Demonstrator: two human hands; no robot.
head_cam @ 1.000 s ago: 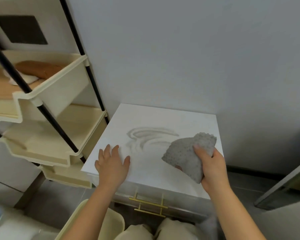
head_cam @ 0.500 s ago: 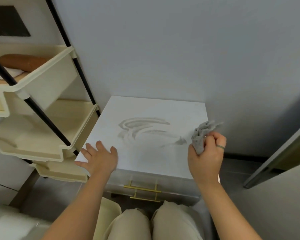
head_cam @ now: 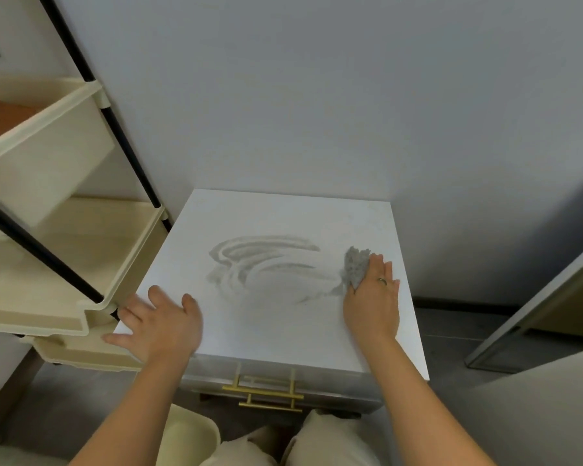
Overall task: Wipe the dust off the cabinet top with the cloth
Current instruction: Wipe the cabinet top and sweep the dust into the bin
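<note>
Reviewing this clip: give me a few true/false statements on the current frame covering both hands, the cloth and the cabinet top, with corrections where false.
1. The right hand presses the grey cloth onto the cabinet top. True.
2. The left hand holds a second cloth. False: it lies flat and empty at the front left corner of the top.
3. Curved wipe streaks mark the middle of the top. True.
4. The cloth sits at the left edge of the top. False: it is toward the right side, beside the streaks.
5. A ring shows on the right hand. True.
</note>
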